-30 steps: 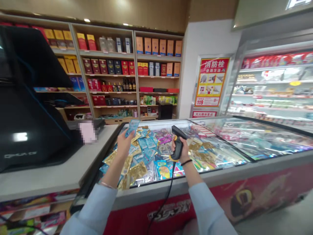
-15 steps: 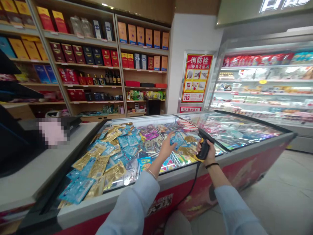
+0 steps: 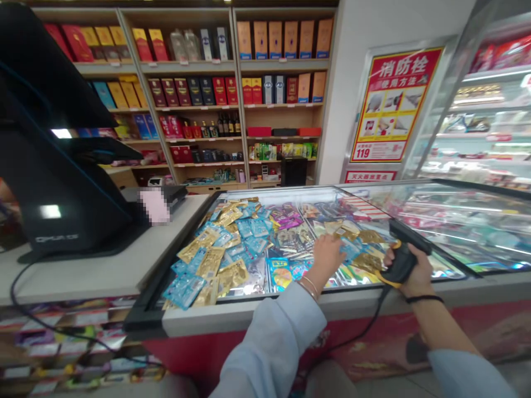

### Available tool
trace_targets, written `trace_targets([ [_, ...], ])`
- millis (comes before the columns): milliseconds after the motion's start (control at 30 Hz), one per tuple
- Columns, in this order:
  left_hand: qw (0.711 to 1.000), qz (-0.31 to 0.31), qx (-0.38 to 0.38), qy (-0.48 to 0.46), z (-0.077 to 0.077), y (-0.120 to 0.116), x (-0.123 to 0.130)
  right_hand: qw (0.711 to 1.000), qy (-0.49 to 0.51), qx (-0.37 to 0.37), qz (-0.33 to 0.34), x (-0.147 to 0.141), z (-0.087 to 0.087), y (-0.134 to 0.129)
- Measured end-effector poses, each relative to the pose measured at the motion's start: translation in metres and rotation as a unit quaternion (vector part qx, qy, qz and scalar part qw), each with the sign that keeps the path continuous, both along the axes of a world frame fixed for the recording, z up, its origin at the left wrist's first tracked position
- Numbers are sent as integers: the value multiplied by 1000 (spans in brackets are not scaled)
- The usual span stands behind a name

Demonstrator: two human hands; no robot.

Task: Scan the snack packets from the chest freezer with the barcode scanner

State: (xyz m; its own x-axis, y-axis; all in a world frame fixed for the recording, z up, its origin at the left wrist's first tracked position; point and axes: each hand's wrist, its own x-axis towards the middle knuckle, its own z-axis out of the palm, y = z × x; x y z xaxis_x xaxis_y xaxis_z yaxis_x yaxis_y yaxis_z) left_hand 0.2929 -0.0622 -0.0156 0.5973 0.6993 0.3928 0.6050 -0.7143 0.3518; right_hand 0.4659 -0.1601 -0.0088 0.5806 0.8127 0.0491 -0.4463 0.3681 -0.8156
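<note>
My left hand [image 3: 327, 255] is low over the glass top of a chest freezer [image 3: 249, 301], palm down with curled fingers. At its fingertips is a blue foil packet [image 3: 352, 250], which it seems to grip by the near edge; the fingertips are partly hidden. My right hand [image 3: 417, 271] is wrapped around the handle of a black and yellow barcode scanner [image 3: 400, 264], its head tilted up to the left. Several gold packets [image 3: 370, 260] lie on the glass between the hands. To the left spreads a pile of blue and gold packets [image 3: 224, 249].
A counter [image 3: 103, 271] with a black point-of-sale terminal [image 3: 62, 182] stands at the left. The scanner's cable [image 3: 375, 318] hangs over the freezer's front. Shelves of boxed goods [image 3: 194, 91] line the back; a lit refrigerated display [image 3: 489, 121] is at the right.
The view has turned left, so everything sits further right. My left hand has turned palm down, and the blue packet it held up is now lower, near the gold packets. The scanner stays in my right hand.
</note>
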Motion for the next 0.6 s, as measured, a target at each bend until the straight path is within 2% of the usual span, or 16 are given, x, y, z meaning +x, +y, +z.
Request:
trace_targets([
  [133, 1000, 10, -18, -3, -2, 1, 2, 1000, 6, 3, -16, -2, 1, 1],
  [267, 999, 33, -19, -32, 4, 0, -1, 1000, 12, 0, -26, -2, 1, 1],
  [433, 998, 12, -20, -64, 8, 0, -6, 999, 23, 2, -27, -5, 3, 0],
  [600, 988, 27, -50, -145, 19, -4, 3, 999, 27, 21, -27, -8, 4, -2],
])
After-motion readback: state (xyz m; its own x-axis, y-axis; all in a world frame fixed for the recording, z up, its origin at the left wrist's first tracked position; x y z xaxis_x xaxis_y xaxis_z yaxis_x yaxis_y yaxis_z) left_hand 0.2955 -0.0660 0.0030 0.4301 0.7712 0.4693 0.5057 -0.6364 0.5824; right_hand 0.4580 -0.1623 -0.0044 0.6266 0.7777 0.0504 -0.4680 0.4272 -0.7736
